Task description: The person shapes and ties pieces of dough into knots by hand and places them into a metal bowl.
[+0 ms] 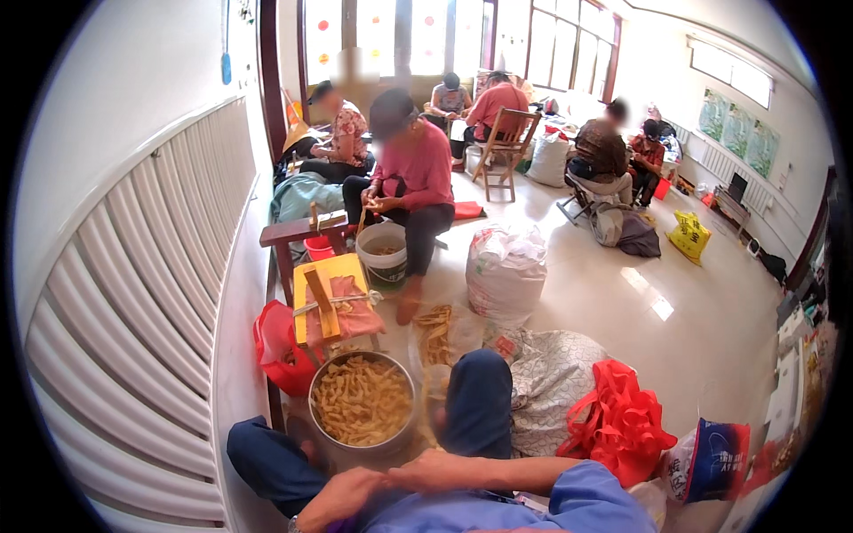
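Observation:
My left hand (346, 490) and my right hand (426, 470) meet at the fingertips in front of my blue shirt, and a thin tan strip hangs by the right one. Which fingers grip it cannot be told. Just beyond them, between my knees, stands a round metal basin (363, 400) full of curled yellowish-brown strips. Behind the basin is a low stool with a yellow top (310, 280); a wooden block (322, 303) and a pink cloth (356, 313) are tied on it with cord. More tan strips (436, 330) lie on clear plastic on the floor.
A red bag (283, 353) leans beside the stool. Past it a co-worker in pink sits by a white bucket (382, 256). A stuffed white sack (506, 273), a patterned cloth bundle (553, 386) and red bags (616, 423) lie to the right. A radiator (133, 300) lines the left wall.

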`<state>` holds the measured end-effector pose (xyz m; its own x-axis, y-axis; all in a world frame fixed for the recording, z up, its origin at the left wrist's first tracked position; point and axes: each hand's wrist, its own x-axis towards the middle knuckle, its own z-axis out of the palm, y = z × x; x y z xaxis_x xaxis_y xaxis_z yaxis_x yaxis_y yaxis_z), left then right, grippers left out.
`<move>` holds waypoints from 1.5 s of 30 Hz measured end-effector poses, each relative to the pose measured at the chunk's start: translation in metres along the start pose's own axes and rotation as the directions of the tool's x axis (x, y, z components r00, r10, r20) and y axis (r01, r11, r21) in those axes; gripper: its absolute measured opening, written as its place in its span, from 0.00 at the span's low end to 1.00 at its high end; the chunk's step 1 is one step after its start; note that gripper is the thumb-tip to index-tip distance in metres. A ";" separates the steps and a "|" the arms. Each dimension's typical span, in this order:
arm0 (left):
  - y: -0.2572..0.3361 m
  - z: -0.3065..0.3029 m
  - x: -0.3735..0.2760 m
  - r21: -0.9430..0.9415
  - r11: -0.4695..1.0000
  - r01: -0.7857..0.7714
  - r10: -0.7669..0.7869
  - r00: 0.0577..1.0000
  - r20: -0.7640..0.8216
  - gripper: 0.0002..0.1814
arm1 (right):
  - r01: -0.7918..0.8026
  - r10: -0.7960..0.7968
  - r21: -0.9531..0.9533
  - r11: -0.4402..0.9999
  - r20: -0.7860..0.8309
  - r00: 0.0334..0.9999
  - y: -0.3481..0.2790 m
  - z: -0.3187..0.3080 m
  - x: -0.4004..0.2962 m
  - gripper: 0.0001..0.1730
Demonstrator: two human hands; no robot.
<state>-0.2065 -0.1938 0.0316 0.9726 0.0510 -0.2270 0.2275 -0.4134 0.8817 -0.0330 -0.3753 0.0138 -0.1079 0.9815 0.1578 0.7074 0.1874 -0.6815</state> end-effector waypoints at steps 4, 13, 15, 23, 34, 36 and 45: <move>0.020 0.000 -0.015 -0.300 0.914 0.273 -0.265 0.962 0.069 0.13 | 0.028 -0.026 -0.077 0.997 0.029 0.999 -0.012 -0.006 -0.007 0.12; 0.031 0.011 -0.046 -0.572 0.808 0.139 -0.176 0.984 -0.010 0.10 | 0.071 -0.070 0.038 0.997 -0.015 0.997 -0.032 -0.016 -0.014 0.09; 0.020 0.008 -0.041 -0.435 0.868 0.241 -0.247 0.968 0.044 0.12 | 0.038 -0.038 0.049 0.998 -0.008 0.999 -0.033 -0.018 -0.017 0.08; 0.034 0.014 0.004 0.485 0.872 -0.071 0.149 0.981 -0.125 0.14 | -0.057 0.057 -0.052 0.997 -0.015 0.998 -0.009 -0.028 -0.003 0.12; 0.068 -0.007 0.009 0.441 0.893 -0.091 -0.096 0.918 0.384 0.23 | 0.062 -0.090 0.150 0.987 0.190 0.978 -0.019 -0.050 -0.007 0.13; 0.069 -0.011 -0.008 0.455 0.875 -0.168 -0.027 0.920 0.391 0.26 | 0.101 -0.141 0.224 0.969 0.171 0.975 -0.027 -0.052 -0.006 0.13; 0.060 -0.030 -0.041 0.321 0.917 -0.236 0.099 0.915 0.391 0.19 | 0.188 -0.251 0.279 0.942 0.213 0.944 -0.039 -0.049 0.010 0.12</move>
<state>-0.2311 -0.1937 0.1063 0.8933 -0.3497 -0.2825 -0.0367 -0.6831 0.7294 -0.0269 -0.3745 0.0771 -0.4282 0.8878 0.1684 0.4506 0.3714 -0.8118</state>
